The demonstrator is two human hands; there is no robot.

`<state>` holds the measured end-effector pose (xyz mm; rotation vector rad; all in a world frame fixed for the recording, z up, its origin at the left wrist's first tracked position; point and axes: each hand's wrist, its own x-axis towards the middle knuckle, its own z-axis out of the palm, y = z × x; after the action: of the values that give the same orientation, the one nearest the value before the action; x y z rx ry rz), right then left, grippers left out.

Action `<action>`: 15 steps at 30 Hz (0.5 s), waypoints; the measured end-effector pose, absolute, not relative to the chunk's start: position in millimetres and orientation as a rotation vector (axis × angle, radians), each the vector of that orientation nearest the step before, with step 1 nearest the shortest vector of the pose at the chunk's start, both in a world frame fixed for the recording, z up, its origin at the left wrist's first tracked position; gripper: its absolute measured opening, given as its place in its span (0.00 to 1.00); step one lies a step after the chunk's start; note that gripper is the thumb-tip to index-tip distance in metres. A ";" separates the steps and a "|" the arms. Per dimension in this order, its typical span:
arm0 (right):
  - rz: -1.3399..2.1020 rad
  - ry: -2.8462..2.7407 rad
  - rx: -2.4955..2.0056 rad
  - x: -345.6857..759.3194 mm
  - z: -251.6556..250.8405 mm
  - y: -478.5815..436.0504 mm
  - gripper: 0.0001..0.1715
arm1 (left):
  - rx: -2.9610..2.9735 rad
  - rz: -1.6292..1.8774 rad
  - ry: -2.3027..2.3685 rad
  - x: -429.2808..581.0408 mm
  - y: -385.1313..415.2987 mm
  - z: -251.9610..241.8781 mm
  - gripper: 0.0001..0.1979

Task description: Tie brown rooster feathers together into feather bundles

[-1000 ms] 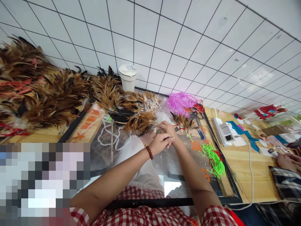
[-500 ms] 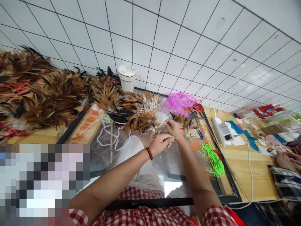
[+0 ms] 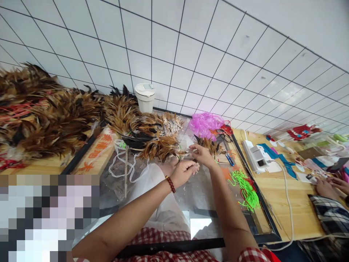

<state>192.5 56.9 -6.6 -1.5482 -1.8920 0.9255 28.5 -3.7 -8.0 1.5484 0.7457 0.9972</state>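
Over the glass-topped table, my left hand [image 3: 185, 172], with a dark red bead bracelet [image 3: 171, 184] on its wrist, is closed in a pinch. Small pale bits show at its fingertips, too small to name. Just beyond and to the right, my right hand [image 3: 203, 155] has its fingers drawn together; whatever they hold cannot be made out. Brown feather bundles [image 3: 160, 143] lie past the left hand, some with pale quill ends facing right. Another small feather bundle [image 3: 214, 146] is behind my right hand.
Long piles of brown feathers [image 3: 68, 116] fill the left. A lidded white cup [image 3: 145, 98], a pink plastic bag [image 3: 205, 125], blue snips [image 3: 229, 159], green cords [image 3: 247, 191] and a white power strip [image 3: 253, 154] surround the work area. A co-worker's hands [image 3: 328, 187] are far right.
The view has tilted up slightly, so things sit lower in the picture. My right hand's fingers have shifted a little nearer the left hand; the left stays closed.
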 end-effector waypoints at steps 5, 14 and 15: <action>0.675 -2.073 -1.569 190.7 4.6 54.2 0.19 | 1.601 0.929 0.682 30.5 -7.1 -11.2 0.15; 0.376 -1.999 -1.642 188.6 -14.4 60.6 0.14 | 1.621 0.928 0.690 30.2 -6.5 -12.0 0.15; 0.363 -2.009 -1.669 188.4 -15.9 60.6 0.14 | 1.621 0.925 0.689 30.4 -6.4 -12.1 0.15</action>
<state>188.4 60.6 -15.9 -1.6686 -2.0087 0.3627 30.4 -6.4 -12.1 1.6206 0.6890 0.9246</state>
